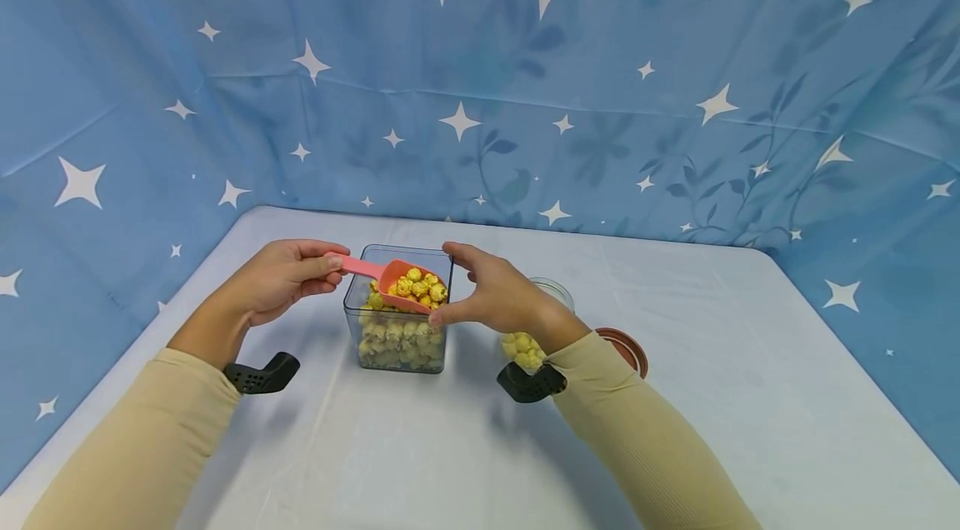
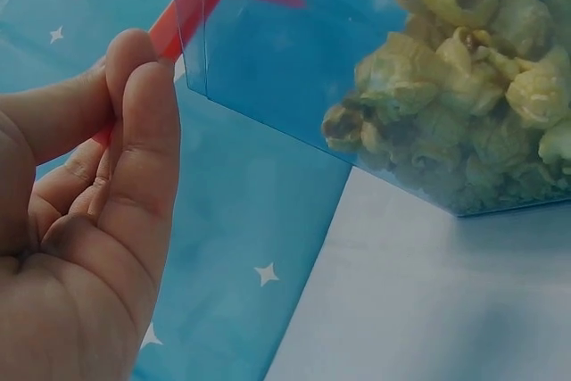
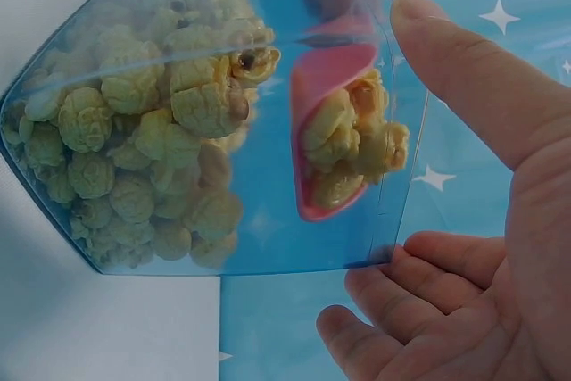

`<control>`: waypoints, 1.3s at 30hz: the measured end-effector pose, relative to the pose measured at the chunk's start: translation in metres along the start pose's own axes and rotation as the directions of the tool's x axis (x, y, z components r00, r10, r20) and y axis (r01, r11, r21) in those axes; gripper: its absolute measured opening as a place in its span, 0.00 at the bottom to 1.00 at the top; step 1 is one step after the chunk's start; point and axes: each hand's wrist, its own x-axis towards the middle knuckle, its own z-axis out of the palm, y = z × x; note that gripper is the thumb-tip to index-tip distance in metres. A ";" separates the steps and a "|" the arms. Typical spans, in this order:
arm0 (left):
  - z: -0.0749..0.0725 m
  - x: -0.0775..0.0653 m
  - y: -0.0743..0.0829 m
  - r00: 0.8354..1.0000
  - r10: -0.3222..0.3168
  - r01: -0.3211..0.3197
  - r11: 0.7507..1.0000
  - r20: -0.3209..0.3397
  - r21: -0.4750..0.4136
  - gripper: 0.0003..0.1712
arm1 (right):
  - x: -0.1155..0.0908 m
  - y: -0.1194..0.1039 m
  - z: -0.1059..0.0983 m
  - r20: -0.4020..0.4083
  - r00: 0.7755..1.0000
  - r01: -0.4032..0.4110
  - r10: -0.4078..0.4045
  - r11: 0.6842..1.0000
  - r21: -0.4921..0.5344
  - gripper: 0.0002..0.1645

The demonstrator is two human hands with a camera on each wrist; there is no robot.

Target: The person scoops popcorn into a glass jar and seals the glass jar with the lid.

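Observation:
A clear square container (image 1: 401, 347) stands on the table, holding pale popcorn (image 2: 482, 104) in its lower part. Pinched by its handle, a pink scoop (image 1: 360, 266) reaches from my left hand (image 1: 296, 278) across the container's open top. Yellow popcorn (image 1: 415, 287) fills the scoop, whose bowl lies just inside the rim in the right wrist view. My right hand (image 1: 491, 292) holds the container's right side near the rim, thumb at the near corner and fingers at the far corner. Its palm stays apart from the wall.
Behind my right wrist stands a round glass jar (image 1: 555, 290), partly hidden, with popcorn (image 1: 522, 351) in it. A reddish-brown round lid (image 1: 632, 347) lies to its right, partly covered by my sleeve. A blue star-patterned cloth (image 1: 480, 80) hangs behind the white table (image 1: 750, 397).

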 end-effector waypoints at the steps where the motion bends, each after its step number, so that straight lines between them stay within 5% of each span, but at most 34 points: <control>1: -0.001 0.000 0.000 1.000 -0.001 0.001 1.000 -0.003 -0.001 0.30 | 0.000 0.000 0.000 -0.001 1.000 0.000 0.000 1.000 -0.001 0.63; 18: -0.011 -0.003 0.002 0.999 -0.001 0.000 1.000 -0.053 -0.001 0.30 | 0.000 -0.002 -0.001 0.000 1.000 -0.004 0.004 1.000 -0.004 0.63; 39: -0.005 -0.003 0.002 1.000 0.030 -0.031 0.999 -0.008 -0.043 0.31 | 0.001 0.000 0.001 -0.010 1.000 -0.004 0.004 1.000 -0.005 0.62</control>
